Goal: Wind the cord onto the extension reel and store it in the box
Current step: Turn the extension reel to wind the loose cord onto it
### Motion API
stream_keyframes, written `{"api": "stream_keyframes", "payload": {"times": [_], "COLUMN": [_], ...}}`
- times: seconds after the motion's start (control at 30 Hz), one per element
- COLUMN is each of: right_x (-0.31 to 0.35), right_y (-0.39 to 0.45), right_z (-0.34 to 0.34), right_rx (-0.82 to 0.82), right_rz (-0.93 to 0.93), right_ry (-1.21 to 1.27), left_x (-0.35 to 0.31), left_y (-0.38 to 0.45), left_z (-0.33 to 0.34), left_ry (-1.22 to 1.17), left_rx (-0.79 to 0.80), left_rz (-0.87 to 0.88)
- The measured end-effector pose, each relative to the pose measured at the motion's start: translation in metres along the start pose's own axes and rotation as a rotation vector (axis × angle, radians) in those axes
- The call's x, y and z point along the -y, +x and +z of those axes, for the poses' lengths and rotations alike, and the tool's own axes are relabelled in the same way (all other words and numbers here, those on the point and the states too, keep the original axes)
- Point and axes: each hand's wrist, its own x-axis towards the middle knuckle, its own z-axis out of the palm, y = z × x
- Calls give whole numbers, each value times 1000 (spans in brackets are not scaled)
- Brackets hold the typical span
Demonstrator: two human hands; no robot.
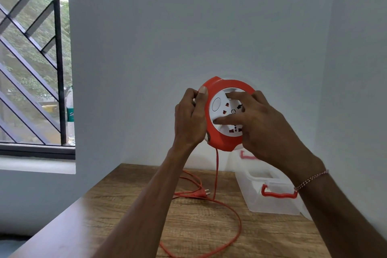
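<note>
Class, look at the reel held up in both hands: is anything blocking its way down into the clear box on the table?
Nothing visible blocks it. The box stands open on the table, below the reel. Loose cord still trails across the table.

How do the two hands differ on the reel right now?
The left hand grips the reel by its orange rim, thumb over the edge; the right hand lies across the white socket face, its fingers fairly straight. The right wrist wears a thread bracelet; the left is bare. Both hold the reel above the table.
</note>
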Motion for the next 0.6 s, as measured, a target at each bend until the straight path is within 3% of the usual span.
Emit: {"api": "stream_keyframes", "payload": {"times": [0.3, 0.6], "right_x": [4, -7], "right_y": [-2, -5], "right_z": [3, 15], "right_rx": [-61, -224], "right_rz": [67, 195], "right_ry": [-79, -4], "left_x": [2, -1], "left_y": [-1, -2], "left_z": [1, 1], "left_ry": [36, 17], "left_rx": [25, 20], "left_rz": [11, 5]}}
